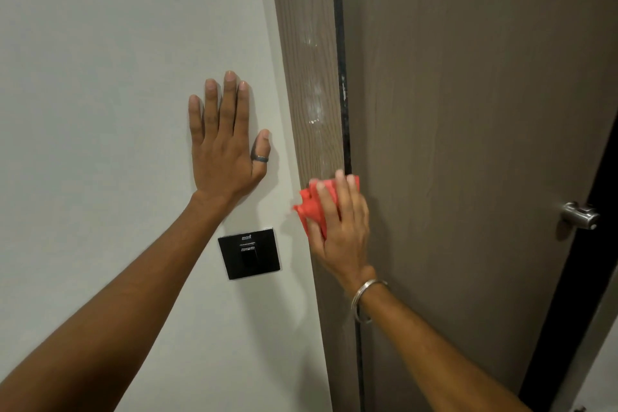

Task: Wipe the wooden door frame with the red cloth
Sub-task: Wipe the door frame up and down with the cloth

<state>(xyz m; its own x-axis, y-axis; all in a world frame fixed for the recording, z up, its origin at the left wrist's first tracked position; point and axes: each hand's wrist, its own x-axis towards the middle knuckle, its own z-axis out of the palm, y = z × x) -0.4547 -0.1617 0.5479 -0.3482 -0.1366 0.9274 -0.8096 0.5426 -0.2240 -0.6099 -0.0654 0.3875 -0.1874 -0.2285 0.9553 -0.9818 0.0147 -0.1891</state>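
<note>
The wooden door frame runs top to bottom as a grey-brown grained strip between the wall and the door. Wet streaks shine on it above my right hand. My right hand presses the crumpled red cloth flat against the frame at mid height, fingers spread over the cloth. The cloth sticks out to the left of my fingers and at their tips. My left hand lies flat and open on the white wall, left of the frame, with a ring on its thumb.
The white wall fills the left. A black square switch plate sits on it below my left hand. The brown door stands right of a dark gap, with a metal handle near its right edge.
</note>
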